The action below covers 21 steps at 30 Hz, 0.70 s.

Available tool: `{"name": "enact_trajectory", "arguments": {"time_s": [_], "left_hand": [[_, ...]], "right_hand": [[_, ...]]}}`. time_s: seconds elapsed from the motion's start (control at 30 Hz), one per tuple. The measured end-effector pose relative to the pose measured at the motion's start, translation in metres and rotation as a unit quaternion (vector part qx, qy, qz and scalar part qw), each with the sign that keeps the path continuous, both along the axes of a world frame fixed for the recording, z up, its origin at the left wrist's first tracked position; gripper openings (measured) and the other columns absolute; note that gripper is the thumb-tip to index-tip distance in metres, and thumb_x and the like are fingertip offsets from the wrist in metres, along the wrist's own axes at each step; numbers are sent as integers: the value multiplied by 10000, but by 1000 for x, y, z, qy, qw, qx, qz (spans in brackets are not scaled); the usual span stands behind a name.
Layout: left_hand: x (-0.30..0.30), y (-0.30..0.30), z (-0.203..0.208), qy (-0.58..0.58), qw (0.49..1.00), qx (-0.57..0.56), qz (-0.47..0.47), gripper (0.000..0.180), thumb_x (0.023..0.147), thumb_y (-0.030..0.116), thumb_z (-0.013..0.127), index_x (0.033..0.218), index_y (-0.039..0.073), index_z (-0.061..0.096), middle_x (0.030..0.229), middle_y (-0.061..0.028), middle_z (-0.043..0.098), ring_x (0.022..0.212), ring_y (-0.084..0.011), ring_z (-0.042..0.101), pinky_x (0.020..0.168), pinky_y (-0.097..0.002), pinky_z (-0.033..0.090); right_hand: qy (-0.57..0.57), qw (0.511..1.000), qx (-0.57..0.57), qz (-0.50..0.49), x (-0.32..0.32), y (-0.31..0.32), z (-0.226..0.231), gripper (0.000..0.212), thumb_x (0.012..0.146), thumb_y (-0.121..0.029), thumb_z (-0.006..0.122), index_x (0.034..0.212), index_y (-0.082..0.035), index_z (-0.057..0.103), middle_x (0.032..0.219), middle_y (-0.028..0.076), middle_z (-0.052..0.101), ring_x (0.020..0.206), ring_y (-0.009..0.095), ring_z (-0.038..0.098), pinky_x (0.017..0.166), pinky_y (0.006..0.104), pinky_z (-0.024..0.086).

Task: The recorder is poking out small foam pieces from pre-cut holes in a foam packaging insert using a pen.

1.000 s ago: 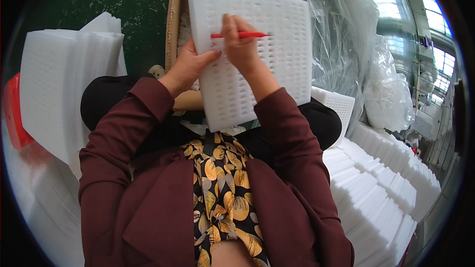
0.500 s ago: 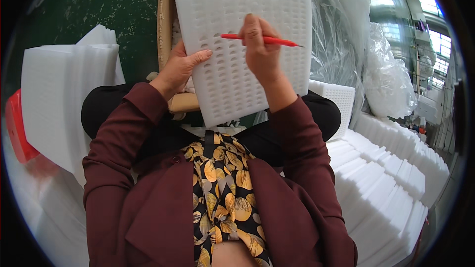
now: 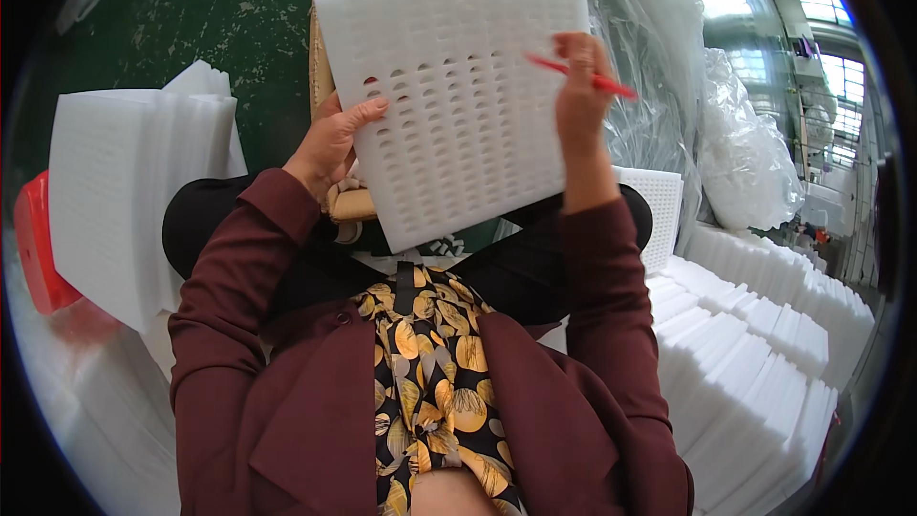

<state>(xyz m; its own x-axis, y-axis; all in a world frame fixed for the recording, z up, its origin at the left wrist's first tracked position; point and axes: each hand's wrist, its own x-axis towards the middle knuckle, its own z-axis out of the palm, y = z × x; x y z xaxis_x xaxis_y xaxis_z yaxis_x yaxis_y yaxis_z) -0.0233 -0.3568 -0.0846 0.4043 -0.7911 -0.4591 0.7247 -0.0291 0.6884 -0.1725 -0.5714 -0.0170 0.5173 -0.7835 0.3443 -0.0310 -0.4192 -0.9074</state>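
Note:
A white foam sheet [image 3: 527, 155] with rows of small half-round cut-outs is held up in front of me, tilted. My left hand [image 3: 332, 141] grips its left edge, thumb on the upper face and the other fingers out of sight behind. Several cut-outs in the middle rows look open and dark, while others look filled. At the sheet's right edge is my right hand [image 3: 583, 96], slightly blurred, its fingers closed round a slim red pen-shaped tool [image 3: 614, 86]. The tool's thin tip, clearer in the earlier frame, is smeared now.
Behind the sheet stands an open cardboard box [image 3: 322, 57]. Foam sheets [image 3: 105, 191] stand upright at the left beside a red plastic object [image 3: 38, 248]. Many foam stacks [image 3: 745, 373] fill the right side, with clear plastic wrap [image 3: 635, 57] beyond. A perforated foam block [image 3: 659, 210] stands by my right knee.
My right hand has moved right with the red tool, from over the sheet's middle to its right edge. The sheet has shifted slightly left, still in my left hand.

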Motion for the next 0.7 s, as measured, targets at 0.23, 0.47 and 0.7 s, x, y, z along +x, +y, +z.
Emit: {"name": "enact_trajectory", "arguments": {"time_s": [0.23, 0.47, 0.7], "left_hand": [[11, 2, 0, 55, 995, -57, 60, 354, 858, 198, 624, 1144, 12, 531, 1032, -114, 619, 851, -192, 615, 744, -292, 515], [23, 11, 6, 102, 979, -161, 79, 376, 884, 279, 585, 1155, 22, 542, 1025, -104, 629, 896, -184, 608, 735, -296, 510], [2, 3, 4, 30, 997, 39, 53, 306, 888, 222, 568, 1131, 36, 562, 1006, -89, 631, 857, -144, 600, 699, -268, 507]], "right_hand": [[91, 974, 209, -9, -56, -64, -18, 316, 936, -243, 482, 1133, -8, 557, 1116, 117, 542, 1016, 196, 488, 898, 298, 384], [68, 953, 296, -8, -58, -74, -29, 384, 918, -291, 517, 1134, 23, 555, 1039, 135, 581, 907, 176, 542, 783, 266, 438], [78, 941, 329, -11, -60, -83, -48, 378, 913, -306, 530, 1068, 37, 566, 934, 138, 627, 732, 154, 595, 641, 229, 495]]}}
